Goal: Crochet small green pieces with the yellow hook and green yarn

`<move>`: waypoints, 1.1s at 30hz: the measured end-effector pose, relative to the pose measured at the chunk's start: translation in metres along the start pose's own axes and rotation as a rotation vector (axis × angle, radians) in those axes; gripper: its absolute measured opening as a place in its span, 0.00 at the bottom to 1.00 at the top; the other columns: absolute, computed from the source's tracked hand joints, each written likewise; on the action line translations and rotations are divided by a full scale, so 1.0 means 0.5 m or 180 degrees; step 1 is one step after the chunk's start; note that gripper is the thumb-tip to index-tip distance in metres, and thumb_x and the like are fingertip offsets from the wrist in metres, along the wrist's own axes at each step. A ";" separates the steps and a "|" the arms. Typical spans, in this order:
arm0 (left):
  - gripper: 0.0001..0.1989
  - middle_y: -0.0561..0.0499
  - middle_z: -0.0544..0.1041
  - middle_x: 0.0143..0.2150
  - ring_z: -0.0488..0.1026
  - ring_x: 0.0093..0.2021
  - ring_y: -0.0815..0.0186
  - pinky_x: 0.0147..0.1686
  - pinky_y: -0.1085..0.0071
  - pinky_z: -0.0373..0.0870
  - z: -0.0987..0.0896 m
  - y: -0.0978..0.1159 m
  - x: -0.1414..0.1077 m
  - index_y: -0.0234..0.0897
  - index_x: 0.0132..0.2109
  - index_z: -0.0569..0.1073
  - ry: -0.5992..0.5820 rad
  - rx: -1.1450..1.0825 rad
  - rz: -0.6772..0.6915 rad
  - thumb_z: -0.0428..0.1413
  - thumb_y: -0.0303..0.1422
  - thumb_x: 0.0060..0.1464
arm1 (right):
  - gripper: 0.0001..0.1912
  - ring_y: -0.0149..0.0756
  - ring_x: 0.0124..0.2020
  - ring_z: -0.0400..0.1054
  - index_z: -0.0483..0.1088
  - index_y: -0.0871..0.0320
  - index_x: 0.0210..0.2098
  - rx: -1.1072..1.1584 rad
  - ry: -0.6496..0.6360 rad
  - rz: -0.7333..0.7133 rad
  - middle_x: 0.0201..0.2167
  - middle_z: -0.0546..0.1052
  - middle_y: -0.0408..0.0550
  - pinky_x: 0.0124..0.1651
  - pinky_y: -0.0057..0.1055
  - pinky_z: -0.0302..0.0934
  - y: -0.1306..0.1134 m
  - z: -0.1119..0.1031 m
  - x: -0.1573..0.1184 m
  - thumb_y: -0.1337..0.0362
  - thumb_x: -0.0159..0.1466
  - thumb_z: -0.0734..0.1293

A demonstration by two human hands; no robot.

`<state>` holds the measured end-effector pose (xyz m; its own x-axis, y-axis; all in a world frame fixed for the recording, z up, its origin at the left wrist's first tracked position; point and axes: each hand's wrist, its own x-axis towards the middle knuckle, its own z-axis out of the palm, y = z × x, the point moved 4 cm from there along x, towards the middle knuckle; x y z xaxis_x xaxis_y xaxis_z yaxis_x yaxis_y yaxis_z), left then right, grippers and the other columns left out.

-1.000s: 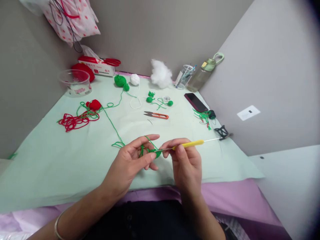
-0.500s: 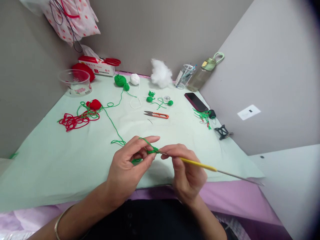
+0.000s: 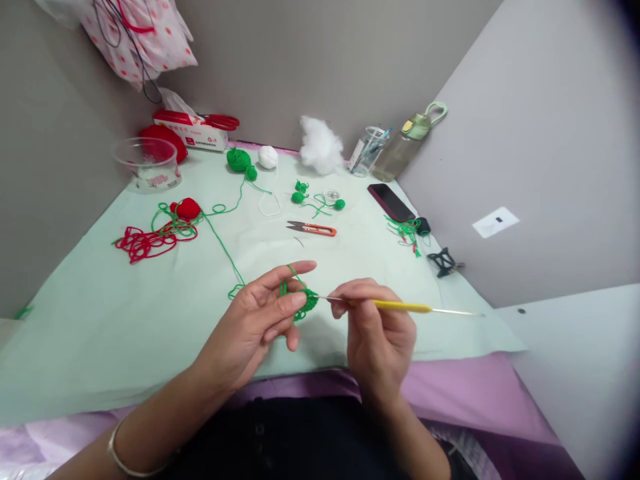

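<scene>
Between the thumb and fingers of my left hand (image 3: 255,320) is a small piece of green crochet work (image 3: 307,305). Green yarn (image 3: 223,247) passes over my raised left index finger and trails back across the table toward the yarn pile. My right hand (image 3: 377,327) grips a crochet hook (image 3: 403,306) by its yellow handle. The hook's thin metal tip points left and meets the edge of the green piece, though its very end cannot be made out. Its other metal end sticks out to the right.
Orange-handled thread snips (image 3: 320,230) lie beyond my hands, near small green crocheted pieces (image 3: 299,197). Tangled red yarn (image 3: 143,243) spreads at left by a clear tub (image 3: 150,175). At right are a phone (image 3: 391,203), a bottle (image 3: 405,147) and a black clip-like stand (image 3: 444,263).
My left hand has turned, showing more of the green piece, and its lower fingers have uncurled. The hook has swung to a flatter angle, with my right hand slightly higher.
</scene>
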<state>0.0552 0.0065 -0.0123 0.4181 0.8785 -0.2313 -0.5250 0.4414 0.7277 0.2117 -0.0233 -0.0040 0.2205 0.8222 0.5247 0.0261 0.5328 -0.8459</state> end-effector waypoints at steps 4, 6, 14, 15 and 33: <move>0.17 0.57 0.73 0.37 0.58 0.20 0.83 0.25 0.78 0.77 0.007 -0.007 -0.005 0.46 0.53 0.85 -0.0094 0.0211 0.0166 0.71 0.31 0.56 | 0.10 0.38 0.40 0.76 0.82 0.50 0.44 -0.0073 -0.0260 0.0035 0.39 0.83 0.47 0.40 0.36 0.72 0.005 0.010 0.002 0.64 0.74 0.67; 0.18 0.57 0.74 0.35 0.60 0.21 0.82 0.26 0.78 0.78 0.009 -0.009 -0.006 0.45 0.54 0.85 -0.0080 0.0240 0.0224 0.71 0.31 0.56 | 0.10 0.39 0.40 0.77 0.82 0.50 0.44 -0.0217 -0.0281 -0.0016 0.38 0.83 0.48 0.40 0.37 0.72 0.004 0.012 -0.001 0.63 0.74 0.67; 0.20 0.55 0.74 0.37 0.51 0.18 0.85 0.22 0.78 0.72 0.006 -0.006 -0.004 0.40 0.56 0.84 -0.0398 -0.0073 -0.0452 0.70 0.29 0.56 | 0.09 0.31 0.26 0.72 0.81 0.54 0.37 0.0825 -0.0015 0.0736 0.31 0.79 0.45 0.29 0.30 0.69 0.019 -0.006 0.019 0.59 0.72 0.69; 0.19 0.55 0.74 0.37 0.50 0.18 0.85 0.22 0.78 0.72 0.007 -0.006 -0.003 0.40 0.55 0.85 -0.0463 -0.0114 -0.0470 0.70 0.30 0.56 | 0.10 0.30 0.24 0.70 0.80 0.55 0.36 0.0921 0.0016 0.0900 0.29 0.78 0.44 0.27 0.28 0.67 0.024 -0.007 0.022 0.58 0.71 0.70; 0.24 0.52 0.78 0.35 0.71 0.31 0.71 0.33 0.75 0.75 0.007 -0.025 0.000 0.41 0.58 0.83 0.0116 -0.0237 -0.0252 0.72 0.31 0.54 | 0.18 0.42 0.43 0.80 0.81 0.43 0.54 -0.1516 -0.0148 -0.1006 0.45 0.84 0.50 0.40 0.39 0.77 -0.009 0.014 -0.027 0.71 0.69 0.70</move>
<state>0.0641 0.0004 -0.0191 0.4339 0.8457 -0.3105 -0.5456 0.5209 0.6565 0.2016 -0.0354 -0.0064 0.0877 0.6514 0.7537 0.5226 0.6140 -0.5915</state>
